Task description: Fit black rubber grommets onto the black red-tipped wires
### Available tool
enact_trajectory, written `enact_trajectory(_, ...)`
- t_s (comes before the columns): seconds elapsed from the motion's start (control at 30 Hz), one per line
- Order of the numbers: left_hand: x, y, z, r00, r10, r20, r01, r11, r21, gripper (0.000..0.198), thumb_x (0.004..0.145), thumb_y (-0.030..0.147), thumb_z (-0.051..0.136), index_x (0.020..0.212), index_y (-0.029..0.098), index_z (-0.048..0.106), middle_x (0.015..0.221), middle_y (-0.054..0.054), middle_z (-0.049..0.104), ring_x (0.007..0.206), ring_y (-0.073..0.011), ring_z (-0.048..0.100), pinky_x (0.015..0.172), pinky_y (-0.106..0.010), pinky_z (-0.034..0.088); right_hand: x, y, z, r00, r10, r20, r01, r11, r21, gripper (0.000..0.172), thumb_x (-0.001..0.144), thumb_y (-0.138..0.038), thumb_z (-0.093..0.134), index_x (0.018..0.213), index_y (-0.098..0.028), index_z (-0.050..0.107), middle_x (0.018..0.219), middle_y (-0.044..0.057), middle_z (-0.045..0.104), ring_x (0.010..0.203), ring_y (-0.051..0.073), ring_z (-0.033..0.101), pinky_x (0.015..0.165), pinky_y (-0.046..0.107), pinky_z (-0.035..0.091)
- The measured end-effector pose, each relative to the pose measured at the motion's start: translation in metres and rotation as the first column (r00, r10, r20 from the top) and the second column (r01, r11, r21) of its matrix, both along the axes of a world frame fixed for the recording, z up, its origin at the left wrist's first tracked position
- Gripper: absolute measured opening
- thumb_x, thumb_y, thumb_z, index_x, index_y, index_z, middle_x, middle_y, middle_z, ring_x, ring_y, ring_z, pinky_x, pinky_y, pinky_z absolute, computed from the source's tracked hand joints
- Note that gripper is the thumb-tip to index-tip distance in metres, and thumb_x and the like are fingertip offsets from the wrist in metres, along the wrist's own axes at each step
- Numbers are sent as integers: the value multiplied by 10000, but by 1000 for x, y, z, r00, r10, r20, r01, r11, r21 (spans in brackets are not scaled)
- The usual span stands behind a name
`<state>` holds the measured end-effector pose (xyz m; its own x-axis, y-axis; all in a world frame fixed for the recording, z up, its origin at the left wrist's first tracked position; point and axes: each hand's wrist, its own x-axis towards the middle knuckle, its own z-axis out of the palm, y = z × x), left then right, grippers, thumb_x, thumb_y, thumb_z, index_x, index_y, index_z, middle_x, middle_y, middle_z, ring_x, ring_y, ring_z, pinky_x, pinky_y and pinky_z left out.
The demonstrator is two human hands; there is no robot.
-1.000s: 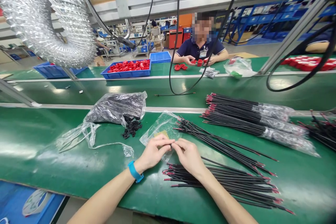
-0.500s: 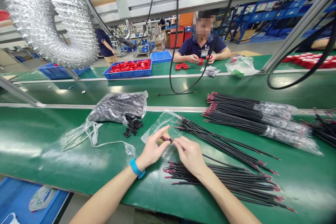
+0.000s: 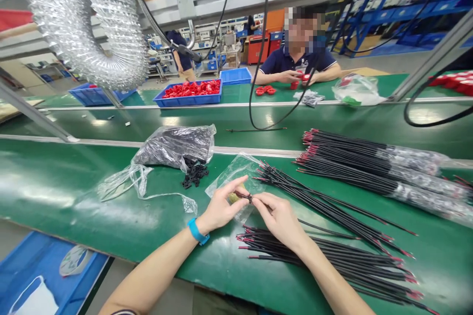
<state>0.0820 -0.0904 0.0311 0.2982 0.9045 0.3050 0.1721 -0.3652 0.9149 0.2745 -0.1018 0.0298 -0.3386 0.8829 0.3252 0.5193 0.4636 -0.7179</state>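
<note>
In front of me, my left hand and my right hand meet at the end of a black cable. My left thumb and fingers pinch its stripped end, where a small black plastic piece sits between both hands' fingertips. My right fingers are closed round the cable just behind that piece; its length runs out to the right under my hand. Beneath my hands lies a clear plastic bag with something yellowish in it. Loose cables lie to the right, and a second pile lies nearer to me.
A bag of black parts has spilled small black clips at left. Bundled cables rest at back right. Across the bench, a person handles red parts beside a blue bin. A black cord loop hangs ahead.
The camera view has turned slightly left, so the scene sits further right. Both hands keep nearly the same pinch on the cable end and small black piece.
</note>
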Motion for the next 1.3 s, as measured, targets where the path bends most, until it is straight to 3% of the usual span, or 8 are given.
enact_trajectory(0.27, -7, 5, 4, 997, -8, -82, 16, 995, 99, 531, 875, 268, 626, 1381, 216, 474, 996, -51, 685, 924, -163, 630, 983, -344, 454, 0, 1, -2, 998, -7, 60, 2, 996, 86, 312, 1004, -334, 411, 904, -211, 680, 806, 35, 661, 690, 159, 609, 638, 261, 436)
enact_trajectory(0.37, -29, 25, 4, 956, 205, -211, -144, 952, 270, 452, 910, 302, 574, 1349, 222, 506, 1109, -82, 640, 1036, -203, 578, 983, -371, 439, 1, 2, -3, 996, -66, 61, 56, 986, 154, 313, 1004, -349, 416, 946, -209, 690, 798, 44, 659, 680, 161, 609, 642, 265, 443)
enact_trajectory(0.47, -57, 51, -3, 709, 520, -475, -308, 836, 455, 328, 931, 311, 524, 1213, 168, 607, 1096, -117, 608, 1051, -252, 521, 947, -411, 421, 2, 1, -2, 994, -92, 66, 75, 972, 223, 299, 1002, -345, 431, 965, -200, 689, 774, 43, 648, 659, 153, 597, 636, 262, 439)
enact_trajectory(0.57, -77, 68, -14, 416, 574, -705, -268, 819, 508, 247, 928, 282, 504, 1020, 139, 682, 948, -123, 591, 970, -276, 501, 844, -411, 414, 2, 0, -1, 989, -106, 107, 69, 951, 303, 280, 1003, -309, 439, 956, -184, 686, 746, 39, 634, 633, 144, 573, 619, 261, 426)
enact_trajectory(0.67, -83, 72, -22, 281, 566, -775, -218, 824, 523, 229, 921, 263, 501, 970, 141, 689, 926, -120, 567, 942, -276, 485, 796, -397, 389, 6, -1, -1, 980, -130, 152, 53, 901, 431, 258, 1000, -259, 445, 972, -169, 685, 761, 48, 648, 643, 141, 576, 627, 263, 434)
enact_trajectory(0.9, -84, 71, -26, 229, 565, -793, -208, 824, 527, 210, 908, 267, 531, 1021, 173, 682, 916, -103, 559, 934, -257, 490, 797, -371, 359, 38, 7, 33, 922, -322, 213, 97, 727, 680, 225, 980, -240, 488, 1069, -193, 689, 829, 81, 697, 737, 172, 621, 691, 293, 451)
enact_trajectory(1.07, -83, 69, -22, 211, 576, -789, -214, 815, 538, 285, 869, 255, 595, 1140, 167, 606, 944, -98, 571, 953, -260, 498, 828, -368, 361, 51, 40, 49, 868, -364, 338, 66, 759, 648, 256, 993, -263, 461, 1079, -191, 691, 824, 87, 668, 740, 181, 591, 679, 294, 421)
enact_trajectory(1.3, -82, 68, -21, 208, 569, -796, -182, 822, 540, 131, 873, 230, 577, 969, 166, 638, 918, -97, 589, 939, -259, 518, 833, -373, 355, 56, 73, 0, 841, -296, 452, 58, 881, 470, 221, 964, -233, 481, 979, -164, 690, 910, 94, 618, 819, 212, 584, 716, 318, 452)
